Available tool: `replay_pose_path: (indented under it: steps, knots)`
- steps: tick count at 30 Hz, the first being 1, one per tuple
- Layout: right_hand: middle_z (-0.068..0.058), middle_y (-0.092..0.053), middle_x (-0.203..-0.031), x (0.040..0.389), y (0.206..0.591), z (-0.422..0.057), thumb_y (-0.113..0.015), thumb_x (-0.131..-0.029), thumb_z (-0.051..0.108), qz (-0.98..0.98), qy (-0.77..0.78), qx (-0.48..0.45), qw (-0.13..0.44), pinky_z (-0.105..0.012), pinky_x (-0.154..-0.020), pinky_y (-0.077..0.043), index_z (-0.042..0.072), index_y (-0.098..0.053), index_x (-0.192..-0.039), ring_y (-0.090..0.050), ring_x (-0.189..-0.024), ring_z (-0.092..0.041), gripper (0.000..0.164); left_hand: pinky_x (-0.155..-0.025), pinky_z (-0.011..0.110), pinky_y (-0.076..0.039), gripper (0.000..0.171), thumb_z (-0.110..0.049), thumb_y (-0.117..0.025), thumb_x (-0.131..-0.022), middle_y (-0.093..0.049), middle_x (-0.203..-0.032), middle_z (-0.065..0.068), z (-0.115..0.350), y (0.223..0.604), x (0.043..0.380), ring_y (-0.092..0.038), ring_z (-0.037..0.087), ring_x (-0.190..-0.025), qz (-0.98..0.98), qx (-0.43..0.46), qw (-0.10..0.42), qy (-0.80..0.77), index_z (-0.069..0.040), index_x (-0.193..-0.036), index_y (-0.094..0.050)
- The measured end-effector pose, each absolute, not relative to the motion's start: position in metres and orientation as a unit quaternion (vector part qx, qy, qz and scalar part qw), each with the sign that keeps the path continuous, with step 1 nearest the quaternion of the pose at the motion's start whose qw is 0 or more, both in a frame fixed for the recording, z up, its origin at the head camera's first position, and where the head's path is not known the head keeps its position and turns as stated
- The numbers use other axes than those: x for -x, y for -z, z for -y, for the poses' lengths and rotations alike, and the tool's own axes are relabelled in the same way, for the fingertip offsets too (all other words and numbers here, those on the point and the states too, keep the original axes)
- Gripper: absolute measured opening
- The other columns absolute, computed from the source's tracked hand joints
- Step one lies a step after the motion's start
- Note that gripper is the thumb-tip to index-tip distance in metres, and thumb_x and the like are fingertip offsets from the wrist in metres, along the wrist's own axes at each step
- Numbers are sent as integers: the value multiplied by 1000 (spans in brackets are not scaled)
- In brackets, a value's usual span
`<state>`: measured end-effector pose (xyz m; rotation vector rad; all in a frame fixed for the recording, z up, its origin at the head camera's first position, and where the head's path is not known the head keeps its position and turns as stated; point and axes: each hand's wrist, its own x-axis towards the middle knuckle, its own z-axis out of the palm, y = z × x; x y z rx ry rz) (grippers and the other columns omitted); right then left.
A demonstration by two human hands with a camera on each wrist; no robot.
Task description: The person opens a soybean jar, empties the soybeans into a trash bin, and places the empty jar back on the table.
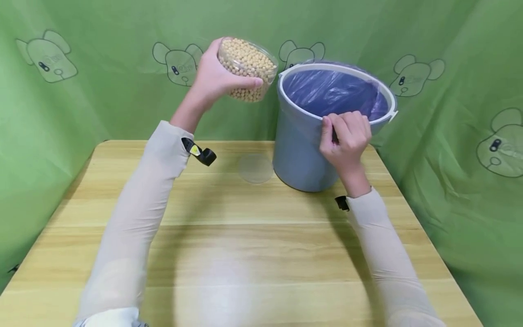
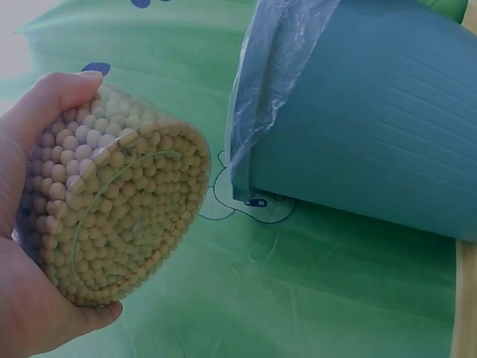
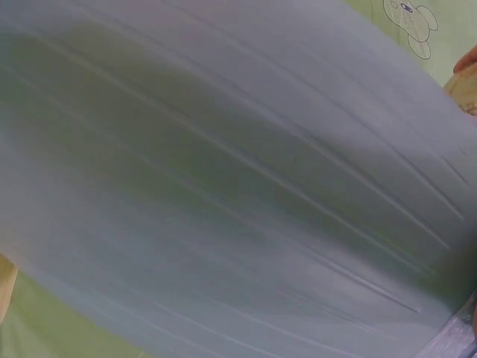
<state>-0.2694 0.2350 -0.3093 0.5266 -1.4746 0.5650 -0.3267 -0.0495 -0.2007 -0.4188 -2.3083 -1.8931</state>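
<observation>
High over the back of the table, my left hand [image 1: 214, 77] grips a clear round jar [image 1: 248, 68] filled with soybeans, its open top tilted toward me. Through the jar's clear base [image 2: 138, 212], pale round beans show in the left wrist view. Just right of the jar, a blue-grey trash bin [image 1: 302, 141] stands with its base on the table. A thin translucent bag [image 1: 327, 91] lines the bin and folds over its lip, under a white ring [image 1: 304, 109]. My right hand [image 1: 347, 136] holds the bin's near rim, fingers curled over it.
A clear round lid [image 1: 255, 168] lies flat on the wooden table [image 1: 245, 254], left of the bin's base. Green fabric [image 1: 122, 91] printed with mouse-like faces hangs behind and along both sides. Black straps [image 1: 200, 152] sit at the wrists.
</observation>
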Motion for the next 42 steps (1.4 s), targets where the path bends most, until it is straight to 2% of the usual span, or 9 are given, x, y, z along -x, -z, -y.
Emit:
replay_pose_path:
  steps: [12, 24, 31, 38, 42]
  knots:
    - [-19, -52, -61, 270, 311, -237, -65, -87, 8, 654, -249, -232, 676, -55, -56, -28, -5, -62, -68, -44, -60, -42, 23, -109, 28, -51, 125, -30, -102, -53, -49, -151, 0, 30, 178, 342, -50, 15, -135, 824, 125, 41, 550, -25, -157, -32]
    - [-20, -51, -62, 264, 305, -237, -64, -88, 8, 652, -253, -224, 679, -54, -58, -27, -5, -62, -69, -43, -62, -42, 24, -112, 27, -48, 133, -34, -101, -54, -45, -155, 0, 20, 168, 340, -47, 14, -138, 864, 163, 33, 476, -24, -161, -24]
    - [-20, -50, -62, 260, 303, -234, -65, -85, 5, 652, -256, -221, 679, -55, -58, -27, -5, -62, -68, -43, -61, -42, 20, -111, 27, -49, 131, -36, -102, -51, -48, -152, 1, 14, 162, 338, -49, 15, -136, 881, 172, 22, 439, -23, -158, -29]
    - [-20, -49, -61, 256, 303, -232, -65, -85, 5, 652, -256, -219, 679, -55, -58, -27, -5, -61, -68, -42, -61, -42, 20, -112, 28, -48, 133, -38, -101, -54, -46, -154, 1, 10, 153, 339, -48, 15, -136, 899, 167, 3, 404, -23, -161, -24]
    - [-20, -49, -61, 256, 303, -232, -64, -86, 5, 653, -256, -219, 679, -55, -58, -26, -5, -61, -68, -42, -60, -42, 21, -111, 28, -49, 129, -38, -101, -53, -49, -151, 0, 7, 146, 340, -50, 15, -133, 906, 176, -4, 386, -21, -158, -29]
